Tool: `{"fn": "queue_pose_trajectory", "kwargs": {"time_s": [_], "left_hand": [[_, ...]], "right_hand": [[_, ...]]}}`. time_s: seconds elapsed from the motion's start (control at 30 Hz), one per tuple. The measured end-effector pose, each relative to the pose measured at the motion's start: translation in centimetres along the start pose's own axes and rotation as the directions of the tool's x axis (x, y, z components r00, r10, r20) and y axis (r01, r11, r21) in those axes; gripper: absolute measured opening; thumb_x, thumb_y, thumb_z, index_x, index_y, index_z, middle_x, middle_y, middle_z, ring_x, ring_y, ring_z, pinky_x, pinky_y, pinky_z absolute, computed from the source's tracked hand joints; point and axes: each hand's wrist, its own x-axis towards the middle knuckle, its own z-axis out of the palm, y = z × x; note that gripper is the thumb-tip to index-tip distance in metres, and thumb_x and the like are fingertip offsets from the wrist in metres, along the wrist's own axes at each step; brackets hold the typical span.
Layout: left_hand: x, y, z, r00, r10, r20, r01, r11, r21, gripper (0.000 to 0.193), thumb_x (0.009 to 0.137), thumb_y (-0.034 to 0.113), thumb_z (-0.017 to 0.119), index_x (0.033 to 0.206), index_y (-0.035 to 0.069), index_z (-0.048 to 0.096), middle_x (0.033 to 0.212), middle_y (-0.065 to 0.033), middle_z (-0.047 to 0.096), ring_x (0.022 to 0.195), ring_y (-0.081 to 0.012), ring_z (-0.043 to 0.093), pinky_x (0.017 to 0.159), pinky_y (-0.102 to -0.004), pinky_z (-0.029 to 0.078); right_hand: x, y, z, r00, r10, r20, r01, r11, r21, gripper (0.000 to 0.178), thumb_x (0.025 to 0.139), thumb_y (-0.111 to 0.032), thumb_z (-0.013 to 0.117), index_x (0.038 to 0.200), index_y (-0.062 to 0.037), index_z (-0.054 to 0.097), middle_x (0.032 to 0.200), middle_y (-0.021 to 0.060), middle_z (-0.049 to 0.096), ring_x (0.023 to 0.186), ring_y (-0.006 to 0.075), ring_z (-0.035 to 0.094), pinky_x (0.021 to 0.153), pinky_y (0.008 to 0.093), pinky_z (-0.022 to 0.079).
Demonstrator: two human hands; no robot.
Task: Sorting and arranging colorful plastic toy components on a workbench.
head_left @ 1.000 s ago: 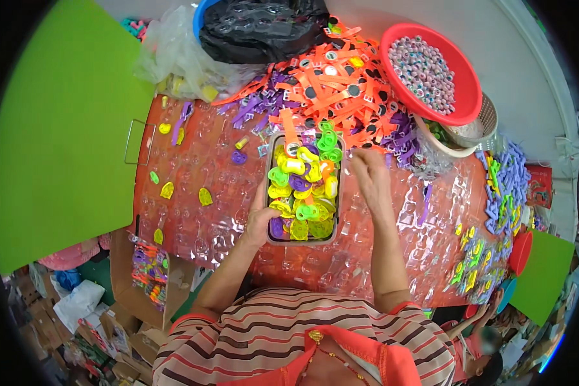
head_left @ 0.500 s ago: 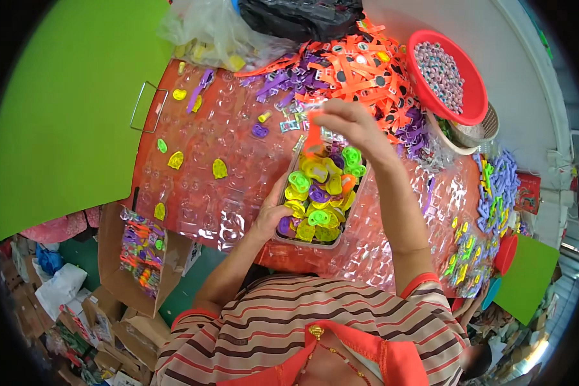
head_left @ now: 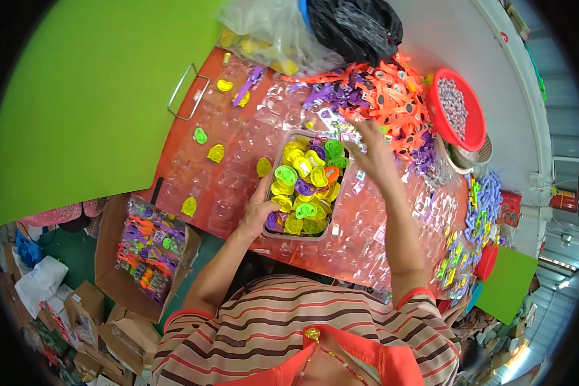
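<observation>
Head view: your left hand (head_left: 258, 215) is clamped on the left side of the clear rectangular plastic tub (head_left: 294, 236), thumb over its rim. The tub sits on the red desk (head_left: 228, 193), heaped with yellow, green and purple pacifier-shaped plastic pieces (head_left: 317, 175). Your right hand (head_left: 372, 154), thumb and fingers parted, hovers by its far right corner, near the orange strap pile (head_left: 399, 96).

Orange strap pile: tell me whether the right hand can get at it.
Likely yes: the right hand is close to the orange strap pile, and nothing visible blocks its way.
</observation>
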Motion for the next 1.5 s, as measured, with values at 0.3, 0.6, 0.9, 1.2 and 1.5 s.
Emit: {"fn": "queue_pose_trajectory", "kwargs": {"time_s": [0.3,0.6,0.9,1.2,1.5], "left_hand": [[-4.2,2.4,-4.9,0.993,0.087,-0.077,-0.086,0.996,0.022,0.091,0.075,0.005,0.059,0.159,0.002,0.023,0.155,-0.0116,0.040,0.144,-0.0214,0.038,0.119,-0.0361,0.028],[-13.7,-0.8,-7.4,0.903,0.161,-0.399,-0.164,0.986,0.027,0.091,0.073,0.002,0.055,0.159,0.000,0.023,0.156,-0.0137,0.039,0.146,-0.0246,0.036,0.120,-0.0359,0.025],[-22.4,-1.4,-10.3,0.795,0.076,-0.602,-0.200,0.970,-0.141,0.094,0.070,0.000,0.060,0.158,0.002,0.027,0.155,-0.0111,0.042,0.142,-0.0247,0.042,0.119,-0.0377,0.031],[-30.2,-0.3,-15.1,0.741,0.029,-0.671,-0.159,0.978,-0.134,0.095,0.068,-0.002,0.059,0.158,0.003,0.028,0.152,-0.0095,0.047,0.138,-0.0235,0.047,0.116,-0.0371,0.036],[-32.6,0.7,-17.2,0.692,0.026,-0.722,-0.194,0.969,-0.152,0.092,0.069,-0.008,0.055,0.157,0.003,0.031,0.150,-0.0098,0.049,0.135,-0.0247,0.051,0.112,-0.0370,0.040]], "right_hand": [[1.2,-7.3,6.9,0.977,-0.212,0.036,0.208,0.974,0.092,0.023,0.087,-0.006,0.067,0.109,-0.0036,0.063,0.093,0.0142,0.062,0.075,0.0310,0.064,0.066,0.0384,0.052],[4.4,-8.9,12.6,0.967,0.020,0.254,-0.249,0.294,0.923,0.010,0.092,-0.009,0.063,0.102,-0.0078,0.061,0.088,0.0056,0.070,0.076,0.0147,0.067,0.064,0.0259,0.050],[4.7,-14.3,21.3,0.902,0.092,0.422,-0.420,0.416,0.807,0.005,0.088,-0.012,0.072,0.089,-0.0083,0.068,0.073,-0.0038,0.059,0.065,0.0048,0.050,0.056,0.0234,0.038],[1.7,-22.4,29.0,0.822,0.041,0.568,-0.539,0.380,0.752,0.008,0.090,-0.010,0.068,0.091,-0.0039,0.063,0.065,0.0024,0.060,0.050,0.0102,0.054,0.045,0.0268,0.040],[0.2,-27.9,33.1,0.812,0.143,0.566,-0.554,0.495,0.669,0.012,0.092,-0.015,0.064,0.088,-0.0036,0.063,0.075,0.0095,0.069,0.055,0.0145,0.062,0.045,0.0284,0.045]]}}
